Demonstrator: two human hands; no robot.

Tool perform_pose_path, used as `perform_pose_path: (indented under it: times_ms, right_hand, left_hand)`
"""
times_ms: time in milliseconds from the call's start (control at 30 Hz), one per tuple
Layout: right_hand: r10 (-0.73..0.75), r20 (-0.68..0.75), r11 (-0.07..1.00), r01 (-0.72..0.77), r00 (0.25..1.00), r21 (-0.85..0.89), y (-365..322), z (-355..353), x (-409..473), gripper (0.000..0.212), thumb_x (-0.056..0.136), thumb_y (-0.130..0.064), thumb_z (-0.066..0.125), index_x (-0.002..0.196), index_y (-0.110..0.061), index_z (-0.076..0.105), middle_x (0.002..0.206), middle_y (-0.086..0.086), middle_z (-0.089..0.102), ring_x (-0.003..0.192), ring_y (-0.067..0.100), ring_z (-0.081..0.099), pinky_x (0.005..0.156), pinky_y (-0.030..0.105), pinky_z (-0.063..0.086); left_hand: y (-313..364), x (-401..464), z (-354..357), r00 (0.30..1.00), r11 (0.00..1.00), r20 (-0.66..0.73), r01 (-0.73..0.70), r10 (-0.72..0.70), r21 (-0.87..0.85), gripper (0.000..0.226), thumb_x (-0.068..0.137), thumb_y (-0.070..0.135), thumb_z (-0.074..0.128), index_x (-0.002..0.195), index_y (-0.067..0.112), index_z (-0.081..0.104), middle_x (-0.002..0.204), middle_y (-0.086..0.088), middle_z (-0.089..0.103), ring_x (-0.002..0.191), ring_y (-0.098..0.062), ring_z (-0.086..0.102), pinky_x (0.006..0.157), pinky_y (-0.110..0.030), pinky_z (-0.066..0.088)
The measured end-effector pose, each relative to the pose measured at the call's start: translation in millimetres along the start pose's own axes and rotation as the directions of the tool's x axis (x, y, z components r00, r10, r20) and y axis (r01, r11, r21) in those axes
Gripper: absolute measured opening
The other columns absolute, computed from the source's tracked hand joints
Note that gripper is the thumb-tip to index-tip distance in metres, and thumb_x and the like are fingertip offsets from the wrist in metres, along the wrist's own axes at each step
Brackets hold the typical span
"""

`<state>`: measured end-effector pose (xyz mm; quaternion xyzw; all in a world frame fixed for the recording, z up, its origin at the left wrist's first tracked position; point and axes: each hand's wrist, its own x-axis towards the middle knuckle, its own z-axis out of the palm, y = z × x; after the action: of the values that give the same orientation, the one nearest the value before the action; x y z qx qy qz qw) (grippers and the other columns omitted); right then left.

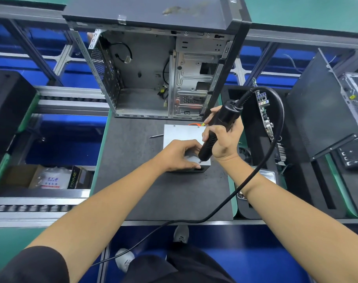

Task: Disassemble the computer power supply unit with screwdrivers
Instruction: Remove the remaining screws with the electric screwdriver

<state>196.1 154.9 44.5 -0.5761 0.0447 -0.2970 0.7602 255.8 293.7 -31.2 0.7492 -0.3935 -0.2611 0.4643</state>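
Right hand (223, 137) gripping electric screwdriver (217, 131), tip at power supply (182, 133) near edge (left hand (180, 154) steadying)

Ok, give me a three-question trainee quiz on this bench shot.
1. True or false: the right hand grips the electric screwdriver.
2. The left hand holds which item? A) the power supply unit B) the computer case C) the loose bit
3. Fill in: the screwdriver tip meets the unit's ____ corner, nearest the person.

Key: 1 true; 2 A; 3 right.
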Motion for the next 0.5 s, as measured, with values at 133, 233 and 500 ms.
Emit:
perform_pose_path:
  times_ms: [133, 233, 500]
  right_hand:
    - [-0.025, -0.010, 1.000, 0.025, 1.000, 0.009, -0.1, -1.0, 0.3, 0.033, 0.070, -0.006, 0.053, 0.103, -0.002, 0.054, 0.072, 0.011, 0.059, 0.034, 0.027, 0.047, 0.041, 0.035, 0.039]
    - [-0.031, -0.010, 0.999, 0.031, 0.999, 0.008, 0.2, -1.7, 0.4, 0.035, 0.070, -0.006, 0.054, 0.104, -0.001, 0.053, 0.074, 0.011, 0.059, 0.034, 0.027, 0.047, 0.040, 0.037, 0.039]
    - [-0.043, -0.013, 0.999, 0.043, 0.999, -0.002, 2.4, -1.3, 0.4, 0.034, 0.069, -0.005, 0.053, 0.102, 0.001, 0.053, 0.071, 0.013, 0.057, 0.033, 0.029, 0.045, 0.037, 0.043, 0.036]
  left_hand:
    - [0.5, -0.7, 0.7, 1.000, 1.000, -0.002, -0.013, 0.013, -0.002, 0.046, 0.072, 0.018, 0.094, 0.109, 0.028, 0.068, 0.104, 0.015, 0.074, 0.100, -0.003, 0.070, 0.094, -0.019, 0.051]
    - [-0.6, -0.4, 1.6, 1.000, 1.000, -0.004, -0.012, 0.012, -0.014, 0.046, 0.072, 0.017, 0.094, 0.110, 0.025, 0.069, 0.103, 0.013, 0.075, 0.098, -0.005, 0.072, 0.094, -0.022, 0.053]
    - [-1.6, -1.3, 2.2, 1.000, 0.999, -0.008, -0.018, 0.018, -0.031, 0.046, 0.073, 0.018, 0.093, 0.109, 0.029, 0.067, 0.099, 0.013, 0.076, 0.095, -0.005, 0.073, 0.092, -0.023, 0.054]
